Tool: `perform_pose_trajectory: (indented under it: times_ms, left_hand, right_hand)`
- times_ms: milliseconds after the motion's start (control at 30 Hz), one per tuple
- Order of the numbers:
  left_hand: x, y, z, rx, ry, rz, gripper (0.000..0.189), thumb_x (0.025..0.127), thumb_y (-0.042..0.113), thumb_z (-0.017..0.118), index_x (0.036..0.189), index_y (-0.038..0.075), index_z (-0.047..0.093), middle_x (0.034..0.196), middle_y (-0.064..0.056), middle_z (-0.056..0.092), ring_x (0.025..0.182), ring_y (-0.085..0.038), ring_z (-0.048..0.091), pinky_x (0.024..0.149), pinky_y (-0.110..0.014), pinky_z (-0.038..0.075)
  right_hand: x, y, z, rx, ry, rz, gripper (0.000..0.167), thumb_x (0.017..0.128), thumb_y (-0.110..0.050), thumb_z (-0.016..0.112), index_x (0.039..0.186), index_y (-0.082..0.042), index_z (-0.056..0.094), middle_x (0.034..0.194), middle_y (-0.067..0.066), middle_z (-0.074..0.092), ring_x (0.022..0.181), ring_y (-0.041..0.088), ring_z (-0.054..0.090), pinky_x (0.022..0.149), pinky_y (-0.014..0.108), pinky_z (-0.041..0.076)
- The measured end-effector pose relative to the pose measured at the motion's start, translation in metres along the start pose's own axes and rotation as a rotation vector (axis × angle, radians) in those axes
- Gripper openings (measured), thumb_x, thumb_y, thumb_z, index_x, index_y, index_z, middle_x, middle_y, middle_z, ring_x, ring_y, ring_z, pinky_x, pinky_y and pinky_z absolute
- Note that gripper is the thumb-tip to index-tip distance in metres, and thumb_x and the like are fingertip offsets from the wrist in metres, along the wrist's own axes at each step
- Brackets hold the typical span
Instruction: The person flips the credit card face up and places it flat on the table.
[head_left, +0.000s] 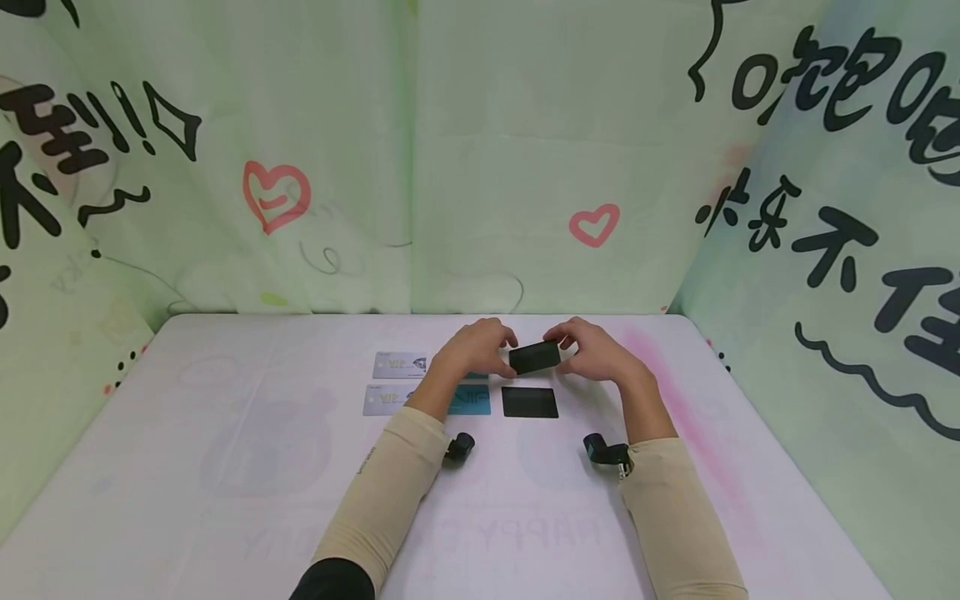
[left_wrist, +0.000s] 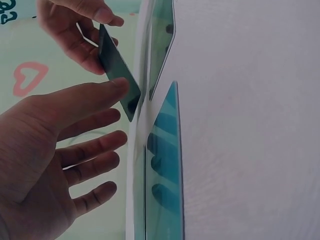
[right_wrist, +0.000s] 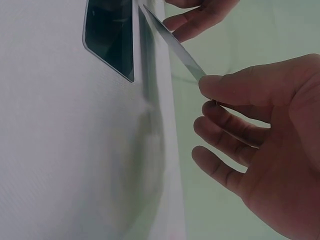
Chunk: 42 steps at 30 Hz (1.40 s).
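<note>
A dark card (head_left: 535, 357) is held tilted above the white table between both hands. My left hand (head_left: 476, 346) pinches its left end; in the left wrist view the thumb (left_wrist: 117, 89) lies over the card's face and the other fingers are spread. My right hand (head_left: 596, 350) pinches the opposite end, its thumb (right_wrist: 215, 87) and index finger meeting at the card's corner in the right wrist view. Just below, a second black card (head_left: 530, 402) lies flat on the table. Beside it on the left is a blue card (head_left: 472, 400), partly covered by the left forearm in the head view.
Two silver cards marked VIP, an upper one (head_left: 396, 364) and a lower one (head_left: 385, 400), lie left of the left forearm. Another blue card (head_left: 477, 376) shows partly behind the left wrist. Green curtains (head_left: 487, 167) with writing and hearts enclose the table (head_left: 525, 517) on three sides.
</note>
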<state>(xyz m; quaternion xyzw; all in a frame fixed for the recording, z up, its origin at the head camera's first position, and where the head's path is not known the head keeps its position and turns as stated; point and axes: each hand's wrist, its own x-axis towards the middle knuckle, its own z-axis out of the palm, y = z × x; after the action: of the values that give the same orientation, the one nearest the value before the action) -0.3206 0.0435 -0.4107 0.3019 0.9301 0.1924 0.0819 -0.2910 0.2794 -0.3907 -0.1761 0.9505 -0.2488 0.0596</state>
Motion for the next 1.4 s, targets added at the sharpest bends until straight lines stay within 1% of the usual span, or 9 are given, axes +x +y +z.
perform_pose_trajectory:
  times_ms: [233,433,700,900,1167,1400]
  left_hand:
    - [-0.001,-0.001,-0.002,0.0,-0.013,-0.008,0.054,0.089,0.035,0.083,0.136,0.013,0.069,0.128,-0.008,0.068,0.117,-0.023,0.063,0.104,-0.043,0.052]
    - [-0.002,-0.002,-0.002,-0.014,-0.025,-0.018,0.053,0.089,0.034,0.082,0.136,0.013,0.068,0.129,-0.009,0.068,0.118,-0.024,0.063,0.105,-0.043,0.051]
    - [-0.002,-0.003,-0.002,-0.033,-0.032,-0.028,0.053,0.089,0.034,0.082,0.136,0.014,0.068,0.131,-0.009,0.068,0.12,-0.024,0.062,0.107,-0.044,0.051]
    - [-0.002,-0.004,-0.002,-0.051,-0.037,-0.047,0.052,0.09,0.033,0.082,0.136,0.015,0.068,0.131,-0.008,0.068,0.12,-0.023,0.062,0.108,-0.044,0.05]
    - [-0.003,-0.004,-0.004,-0.062,-0.042,-0.05,0.053,0.09,0.033,0.082,0.137,0.015,0.068,0.132,-0.008,0.068,0.12,-0.024,0.063,0.107,-0.045,0.051]
    - [-0.003,-0.005,-0.004,-0.064,-0.041,-0.045,0.053,0.09,0.033,0.082,0.137,0.015,0.067,0.132,-0.009,0.068,0.121,-0.024,0.063,0.107,-0.046,0.05]
  right_hand:
    - [0.0,0.002,-0.002,0.006,0.013,0.004,0.048,0.083,-0.006,0.075,0.131,-0.004,0.069,0.124,0.016,0.063,0.116,0.035,0.059,0.094,0.049,0.051]
    - [-0.001,0.004,-0.004,0.01,0.021,0.025,0.048,0.084,-0.006,0.074,0.132,-0.005,0.068,0.126,0.016,0.063,0.118,0.035,0.059,0.097,0.049,0.05]
    - [-0.004,0.003,-0.007,0.036,0.024,0.058,0.051,0.086,-0.008,0.074,0.135,-0.006,0.066,0.129,0.017,0.064,0.122,0.036,0.058,0.102,0.053,0.049]
    - [-0.005,0.005,-0.008,0.05,0.029,0.055,0.052,0.087,-0.007,0.073,0.138,-0.006,0.064,0.131,0.018,0.065,0.125,0.037,0.058,0.107,0.056,0.046]
    - [-0.007,0.004,-0.01,0.068,0.038,0.074,0.052,0.089,-0.01,0.074,0.14,-0.011,0.063,0.133,0.018,0.064,0.127,0.038,0.058,0.104,0.056,0.048]
    - [-0.008,0.004,-0.013,0.072,0.039,0.088,0.053,0.091,-0.013,0.073,0.143,-0.011,0.061,0.135,0.017,0.062,0.129,0.039,0.056,0.101,0.055,0.051]
